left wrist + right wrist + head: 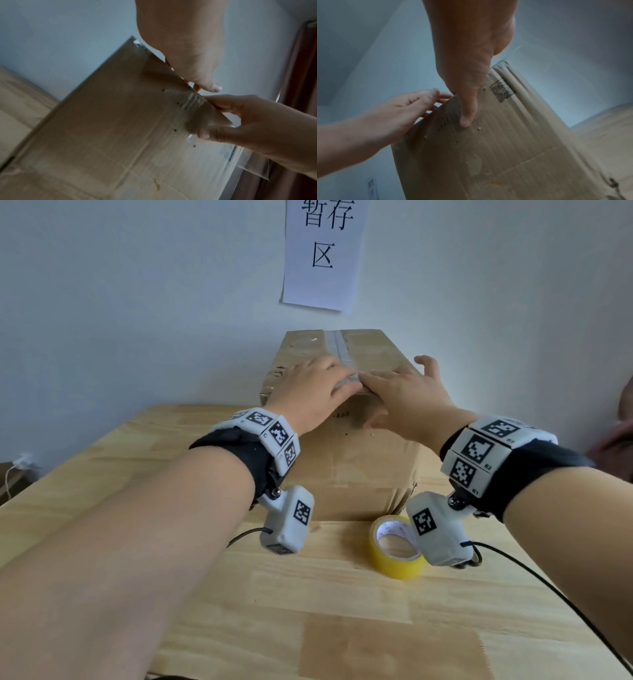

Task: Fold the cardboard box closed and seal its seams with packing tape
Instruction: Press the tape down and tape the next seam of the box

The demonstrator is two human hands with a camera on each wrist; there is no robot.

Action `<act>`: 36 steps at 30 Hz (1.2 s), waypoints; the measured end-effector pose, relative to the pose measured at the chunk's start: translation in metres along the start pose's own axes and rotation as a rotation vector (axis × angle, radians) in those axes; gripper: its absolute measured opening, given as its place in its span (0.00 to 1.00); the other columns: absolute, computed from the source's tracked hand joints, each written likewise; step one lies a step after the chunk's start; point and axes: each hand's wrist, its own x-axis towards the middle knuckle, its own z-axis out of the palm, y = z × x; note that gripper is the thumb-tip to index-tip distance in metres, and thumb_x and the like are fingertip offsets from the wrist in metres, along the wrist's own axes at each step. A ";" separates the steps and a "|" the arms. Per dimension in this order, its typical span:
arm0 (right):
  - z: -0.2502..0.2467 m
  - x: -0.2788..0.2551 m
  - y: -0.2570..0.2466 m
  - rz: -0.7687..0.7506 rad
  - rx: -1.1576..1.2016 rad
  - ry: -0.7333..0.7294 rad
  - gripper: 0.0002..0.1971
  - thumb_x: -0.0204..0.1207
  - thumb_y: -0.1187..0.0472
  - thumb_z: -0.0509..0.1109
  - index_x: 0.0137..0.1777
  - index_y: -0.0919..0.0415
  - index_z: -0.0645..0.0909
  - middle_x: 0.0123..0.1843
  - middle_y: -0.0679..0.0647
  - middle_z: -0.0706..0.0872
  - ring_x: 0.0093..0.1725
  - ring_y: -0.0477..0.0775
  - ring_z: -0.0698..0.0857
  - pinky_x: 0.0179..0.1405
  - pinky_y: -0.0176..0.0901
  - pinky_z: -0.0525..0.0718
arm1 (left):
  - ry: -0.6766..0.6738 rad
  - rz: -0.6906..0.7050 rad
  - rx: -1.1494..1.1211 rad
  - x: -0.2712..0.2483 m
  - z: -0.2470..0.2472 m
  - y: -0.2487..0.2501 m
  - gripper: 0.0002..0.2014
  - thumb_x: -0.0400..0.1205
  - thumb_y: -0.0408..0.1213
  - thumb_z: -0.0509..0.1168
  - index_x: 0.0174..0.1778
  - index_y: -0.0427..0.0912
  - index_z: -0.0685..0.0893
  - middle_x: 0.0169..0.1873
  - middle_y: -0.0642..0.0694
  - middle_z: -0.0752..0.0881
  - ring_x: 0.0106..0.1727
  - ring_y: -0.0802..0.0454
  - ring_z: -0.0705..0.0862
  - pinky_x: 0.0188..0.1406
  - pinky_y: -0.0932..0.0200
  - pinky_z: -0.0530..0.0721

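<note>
Two hands: the left hand and the right hand lie flat, fingers straight, on the top of the closed brown cardboard box, meeting at the near edge over the centre seam.
Box: stands on the pale wooden surface, its far end near the light wall, under a white paper sign with black characters.
Tape strip: a glossy clear strip of packing tape runs along the top seam from the far edge toward the fingers; in the left wrist view its end laps over the front face.
Right thumb: presses the front face, so neither hand grasps anything; both only press.
Step in hand: smoothing the centre strip down at the near edge, by the look of it.
Next move: likely calls for the yellow roll of packing tape, lying flat just before the box, and for the side seams.
Progress: flaps folded; one seam taped.
Hidden: the seam beneath the fingers, so whether the strip is fully stuck there cannot be told.
Cut off: the box's far and side faces; a blurred reddish shape at the right frame edge stays unidentifiable.
Blur: both wrist views are soft.
</note>
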 end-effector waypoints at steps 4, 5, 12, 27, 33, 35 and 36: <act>0.005 -0.011 0.015 0.011 -0.032 0.062 0.32 0.73 0.36 0.67 0.74 0.49 0.69 0.71 0.48 0.78 0.73 0.56 0.72 0.77 0.61 0.48 | 0.031 -0.009 0.104 0.005 0.016 0.006 0.24 0.83 0.59 0.51 0.68 0.52 0.80 0.57 0.48 0.81 0.62 0.45 0.75 0.59 0.50 0.69; 0.005 -0.014 0.019 0.021 -0.030 0.077 0.32 0.73 0.36 0.67 0.74 0.49 0.70 0.70 0.48 0.79 0.72 0.56 0.72 0.76 0.61 0.48 | 0.048 0.001 0.128 0.003 0.017 0.005 0.26 0.82 0.60 0.50 0.67 0.52 0.81 0.56 0.48 0.81 0.62 0.45 0.75 0.59 0.50 0.68; 0.006 -0.026 0.041 0.094 0.113 0.109 0.37 0.71 0.38 0.71 0.78 0.47 0.65 0.77 0.50 0.72 0.75 0.57 0.69 0.77 0.60 0.51 | -0.048 0.055 0.231 0.002 0.011 0.011 0.31 0.79 0.62 0.48 0.70 0.47 0.76 0.63 0.45 0.79 0.66 0.43 0.74 0.65 0.46 0.68; 0.023 -0.042 0.060 0.274 0.421 0.132 0.48 0.68 0.41 0.75 0.83 0.50 0.52 0.76 0.54 0.72 0.75 0.58 0.70 0.74 0.55 0.58 | -0.029 0.153 0.279 0.031 0.032 0.048 0.30 0.78 0.64 0.58 0.69 0.46 0.72 0.65 0.44 0.74 0.66 0.42 0.71 0.63 0.47 0.69; 0.034 -0.049 0.070 0.353 0.472 0.190 0.43 0.71 0.44 0.74 0.81 0.55 0.57 0.75 0.53 0.74 0.74 0.54 0.72 0.74 0.52 0.59 | -0.017 0.152 0.095 0.050 0.025 0.069 0.26 0.84 0.59 0.49 0.66 0.43 0.75 0.64 0.45 0.76 0.66 0.44 0.73 0.63 0.50 0.68; 0.035 -0.053 0.071 0.381 0.502 0.213 0.40 0.73 0.45 0.73 0.81 0.57 0.59 0.74 0.54 0.76 0.73 0.52 0.73 0.73 0.49 0.60 | -0.064 0.171 0.110 0.053 0.031 0.074 0.26 0.85 0.59 0.48 0.74 0.51 0.71 0.68 0.47 0.75 0.68 0.44 0.71 0.65 0.48 0.68; 0.036 -0.055 0.071 0.389 0.512 0.213 0.40 0.74 0.45 0.72 0.81 0.58 0.59 0.74 0.54 0.76 0.73 0.52 0.74 0.73 0.49 0.60 | -0.075 0.172 0.147 0.052 0.034 0.075 0.25 0.85 0.59 0.48 0.76 0.55 0.68 0.68 0.47 0.74 0.69 0.44 0.70 0.65 0.47 0.67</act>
